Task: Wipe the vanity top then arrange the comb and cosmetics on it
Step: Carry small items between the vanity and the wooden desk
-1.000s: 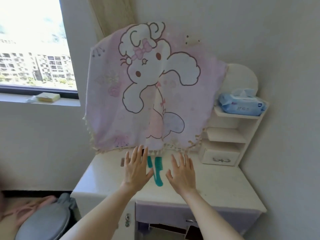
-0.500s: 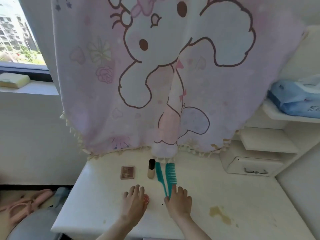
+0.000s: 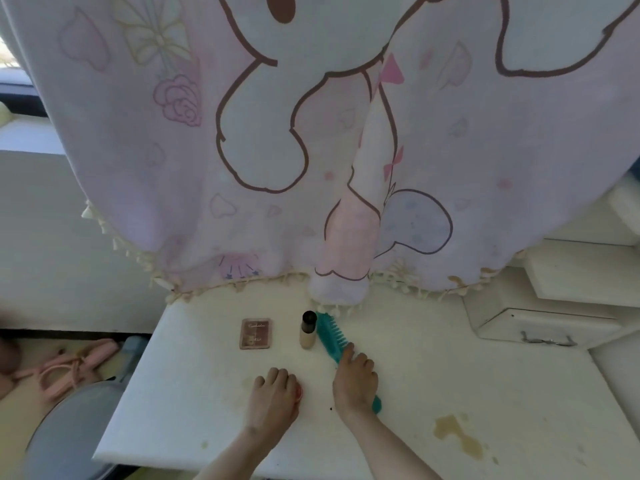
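On the white vanity top (image 3: pixel 433 368) my right hand (image 3: pixel 355 379) grips a teal comb (image 3: pixel 329 336) by its handle; the toothed end points up and left, and the handle tip sticks out below my palm. To its left, my left hand (image 3: pixel 272 400) curls over a small pink item (image 3: pixel 298 392) that is mostly hidden under it. A beige foundation bottle (image 3: pixel 308 330) with a dark cap lies just left of the comb. Further left lies a small brown palette (image 3: pixel 255 333). A brownish stain (image 3: pixel 457 434) marks the top at the front right.
A pink cartoon-print cloth (image 3: pixel 311 150) hangs over the back of the vanity, its fringe touching the top. A white drawer unit (image 3: pixel 540 327) with shelves stands at the right. A grey stool (image 3: pixel 69 431) and a pink object (image 3: pixel 69 367) sit on the floor at the left.
The view has moved closer and lower. My right hand has closed on the comb and turned it to a slant. My left hand stays over the pink item.
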{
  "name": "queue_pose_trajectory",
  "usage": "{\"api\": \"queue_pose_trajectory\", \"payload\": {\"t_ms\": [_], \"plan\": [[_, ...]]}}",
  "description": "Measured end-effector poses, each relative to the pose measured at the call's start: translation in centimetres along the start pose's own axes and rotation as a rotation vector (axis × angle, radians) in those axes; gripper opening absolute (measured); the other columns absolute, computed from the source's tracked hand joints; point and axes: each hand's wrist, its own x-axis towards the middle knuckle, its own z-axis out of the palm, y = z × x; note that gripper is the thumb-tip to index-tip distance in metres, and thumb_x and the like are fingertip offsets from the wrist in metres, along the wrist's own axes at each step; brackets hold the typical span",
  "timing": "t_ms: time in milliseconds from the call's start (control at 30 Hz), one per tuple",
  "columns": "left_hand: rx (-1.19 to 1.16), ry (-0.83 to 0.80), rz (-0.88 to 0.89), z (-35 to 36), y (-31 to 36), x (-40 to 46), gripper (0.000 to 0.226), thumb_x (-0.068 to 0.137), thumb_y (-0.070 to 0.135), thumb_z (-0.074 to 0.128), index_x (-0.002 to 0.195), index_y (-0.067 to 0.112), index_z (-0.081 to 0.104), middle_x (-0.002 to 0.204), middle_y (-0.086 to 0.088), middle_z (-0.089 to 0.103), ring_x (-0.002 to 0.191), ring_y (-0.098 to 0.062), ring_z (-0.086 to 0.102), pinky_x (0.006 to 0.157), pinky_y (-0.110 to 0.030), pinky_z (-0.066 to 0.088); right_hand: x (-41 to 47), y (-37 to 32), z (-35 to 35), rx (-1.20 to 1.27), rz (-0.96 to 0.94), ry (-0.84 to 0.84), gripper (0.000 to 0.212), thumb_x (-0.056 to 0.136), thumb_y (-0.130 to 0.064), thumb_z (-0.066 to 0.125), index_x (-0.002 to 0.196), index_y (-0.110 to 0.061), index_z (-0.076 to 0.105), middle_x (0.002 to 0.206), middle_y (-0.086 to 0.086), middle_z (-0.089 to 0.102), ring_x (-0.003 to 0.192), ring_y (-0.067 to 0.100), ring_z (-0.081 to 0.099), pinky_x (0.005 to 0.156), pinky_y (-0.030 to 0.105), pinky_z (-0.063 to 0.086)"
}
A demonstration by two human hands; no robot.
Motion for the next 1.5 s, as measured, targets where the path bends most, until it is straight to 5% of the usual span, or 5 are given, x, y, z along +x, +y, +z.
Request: {"api": "queue_pose_trajectory", "payload": {"t_ms": [400,567,933,1200,1500], "plan": [[-0.026,0.009,0.103,-2.2,0.7,2.2,0.02,0.066,0.029,0.045,0.058,0.015,0.058,0.057,0.001,0.054,0.049,-0.019,0.052,0.037,-0.028,0.04,-0.4,3.5,-0.6,0.083,0.022,0.027,0.049,0.097,-0.007,0.033,0.143,-0.008,0.017,0.124,0.01,0.04,0.09,0.019,0.055,0.065,0.029,0.044],[-0.081,0.01,0.236,-5.1,3.0,5.4,0.039,0.041,0.026,0.083,0.068,0.016,0.056,0.058,0.004,0.053,0.042,-0.012,0.05,0.032,-0.019,0.033,-1.7,6.7,-2.7,0.146,0.149,0.112,0.051,0.098,-0.009,0.03,0.145,-0.008,0.012,0.123,0.009,0.049,0.095,0.022,0.059,0.072,0.032,0.047],[-0.122,0.051,0.973,-14.2,17.9,7.2,0.031,0.082,0.04,0.026,0.081,0.019,0.049,0.075,0.002,0.052,0.064,-0.016,0.053,0.048,-0.025,0.03,-16.6,16.6,-6.4,0.269,0.779,0.431,0.045,0.1,-0.021,0.03,0.143,-0.012,0.019,0.118,0.004,0.054,0.087,0.019,0.062,0.066,0.029,0.048],[-0.159,0.075,1.543,-20.3,34.9,-8.7,0.037,0.093,0.045,0.034,0.106,0.015,0.05,0.103,-0.003,0.062,0.092,-0.022,0.06,0.07,-0.03,0.046,-40.2,22.3,-3.3,0.128,1.459,0.772,0.047,0.059,-0.015,0.085,0.1,-0.004,0.066,0.058,0.003,0.057,0.029,0.014,0.041,0.031,0.022,0.02],[-0.361,0.175,2.064,-24.9,45.9,-38.4,0.037,0.093,0.046,0.034,0.1,0.014,0.053,0.091,0.001,0.061,0.072,-0.015,0.049,0.057,-0.025,0.034,-69.2,20.7,-2.1,-0.013,2.012,0.662,0.053,0.098,-0.025,0.04,0.145,-0.012,0.019,0.122,0.004,0.054,0.089,0.017,0.064,0.068,0.026,0.051]]}}
